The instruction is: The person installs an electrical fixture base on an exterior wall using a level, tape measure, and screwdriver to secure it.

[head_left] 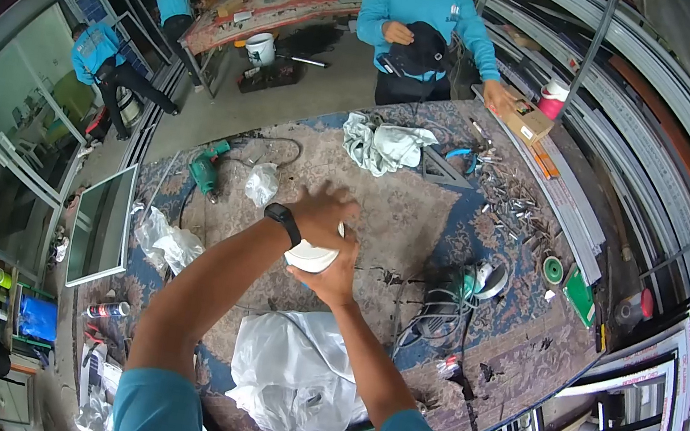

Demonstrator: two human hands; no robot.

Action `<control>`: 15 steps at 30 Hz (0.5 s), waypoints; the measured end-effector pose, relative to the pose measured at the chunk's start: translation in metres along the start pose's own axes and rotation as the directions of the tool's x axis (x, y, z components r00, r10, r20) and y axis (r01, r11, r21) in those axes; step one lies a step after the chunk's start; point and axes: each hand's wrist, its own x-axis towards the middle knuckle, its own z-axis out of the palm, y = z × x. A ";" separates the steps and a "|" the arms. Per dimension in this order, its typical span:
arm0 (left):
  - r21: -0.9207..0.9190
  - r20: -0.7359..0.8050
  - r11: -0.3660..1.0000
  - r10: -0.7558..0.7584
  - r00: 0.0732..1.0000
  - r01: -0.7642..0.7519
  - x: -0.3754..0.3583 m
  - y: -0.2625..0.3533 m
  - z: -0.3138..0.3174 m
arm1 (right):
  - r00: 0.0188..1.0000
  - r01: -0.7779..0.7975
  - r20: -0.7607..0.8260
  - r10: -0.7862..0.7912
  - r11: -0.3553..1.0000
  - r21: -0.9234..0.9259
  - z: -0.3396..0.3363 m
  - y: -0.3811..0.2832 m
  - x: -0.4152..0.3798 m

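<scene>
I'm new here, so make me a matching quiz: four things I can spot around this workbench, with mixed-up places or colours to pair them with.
Things:
1. White round thing
2. Wristband
3. Drill
4. Cardboard box

Places or colours:
A. Green, lying on the table
B. Beside a co-worker's hand
C. Between the worker's left hand and right hand
D. Black, worn on the left arm

Pairs: 1-C, 2-D, 3-A, 4-B

Teal sleeves [159,410], black wristwatch [285,222]
</scene>
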 end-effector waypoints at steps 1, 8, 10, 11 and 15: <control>0.059 -0.048 0.980 -0.190 0.981 0.192 0.003 0.005 0.001 | 0.998 -0.058 -0.008 0.059 0.996 0.063 0.002 0.000 -0.002; 0.046 -0.069 0.996 -0.072 0.995 0.075 0.004 0.012 -0.005 | 0.996 -0.083 -0.027 0.086 0.992 0.090 -0.005 -0.004 0.002; 0.155 -0.004 0.983 -0.097 0.995 0.097 -0.002 0.003 0.009 | 0.997 -0.058 -0.050 0.064 0.991 0.121 0.000 0.001 0.003; 0.137 0.061 0.990 0.016 0.998 -0.024 0.003 -0.007 0.022 | 0.995 -0.055 -0.068 0.069 0.981 0.188 0.002 0.005 0.003; 0.205 -0.073 0.952 0.247 0.966 -0.227 -0.011 -0.029 0.050 | 0.991 -0.116 -0.020 0.129 0.939 0.325 0.032 0.015 0.011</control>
